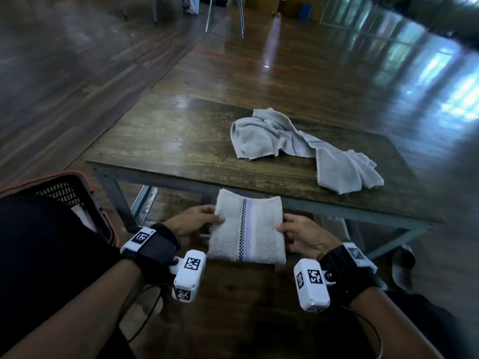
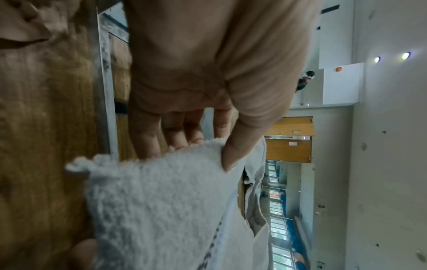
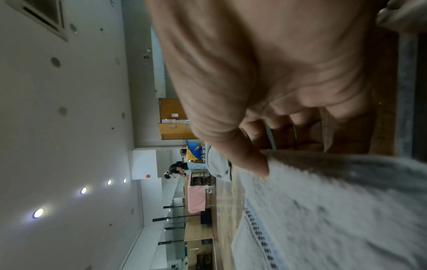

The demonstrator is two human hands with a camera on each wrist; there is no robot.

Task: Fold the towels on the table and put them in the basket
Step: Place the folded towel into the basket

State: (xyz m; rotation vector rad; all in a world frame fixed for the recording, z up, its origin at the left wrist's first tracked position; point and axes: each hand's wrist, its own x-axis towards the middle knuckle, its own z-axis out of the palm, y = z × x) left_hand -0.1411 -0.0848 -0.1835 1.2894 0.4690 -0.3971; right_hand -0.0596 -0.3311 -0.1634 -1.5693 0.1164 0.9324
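Note:
A folded white towel [image 1: 247,228] with a checkered stripe hangs in the air just off the table's near edge. My left hand [image 1: 197,221] pinches its left side, thumb on top and fingers beneath, as the left wrist view shows on the folded towel [image 2: 161,210]. My right hand [image 1: 298,233] pinches the right side of the folded towel [image 3: 323,210] the same way. A crumpled white towel [image 1: 293,146] lies on the wooden table [image 1: 168,141] at the far right. The dark basket [image 1: 70,193] with an orange rim stands low at my left, partly hidden by my dark sleeve.
The table's metal frame [image 1: 324,207] runs just beyond the held towel. Chair legs [image 1: 225,14] stand on the wooden floor far behind the table. A person stands far off in the wrist views.

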